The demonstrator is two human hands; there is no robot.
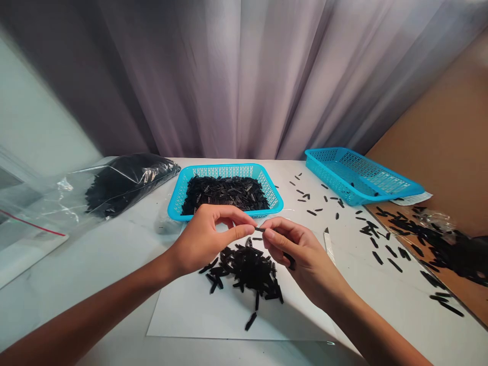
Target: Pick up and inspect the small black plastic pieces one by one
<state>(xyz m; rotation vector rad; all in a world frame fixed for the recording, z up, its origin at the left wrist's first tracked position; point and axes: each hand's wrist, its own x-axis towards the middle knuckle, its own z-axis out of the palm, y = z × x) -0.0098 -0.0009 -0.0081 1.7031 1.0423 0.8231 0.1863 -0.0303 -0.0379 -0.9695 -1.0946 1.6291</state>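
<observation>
1. Behind everything hangs a greyish-purple curtain (221,76), its folds reaching down to the far edge of my work surface.
2. I'm working over a white table (110,254); a brown panel (453,117) stands at its right side.
3. On my left lies a clear plastic bag (74,195), bulging at its far end with black pieces, a red line running along its near part.
4. A white sheet (198,320) lies flat on the table below my hands.
5. Straight ahead, just beyond my fingers, sits a blue basket (174,206) filled with black pieces. A second blue basket (328,175), farther to the right, has only a few dark bits in it.
6. At the far right, a dark heap (465,256) of similar pieces spreads over a brown surface.
7. My left hand (213,236) comes in with thumb and index finger nearly together, pinched at one end of a thin piece.
8. My right hand (293,244) meets it, thumb and index finger clamped on the other end; something dark shows under my curled fingers, and I can't tell what.
9. Below them, a loose pile (251,267) lies on the sheet.
10. A slim knife (329,246) with a pale handle lies just beside my right hand.
11. Loose black strips (377,257) are scattered across the table's right side.
12. The thin black piece (260,230) itself is between my fingertips, above the pile.
</observation>
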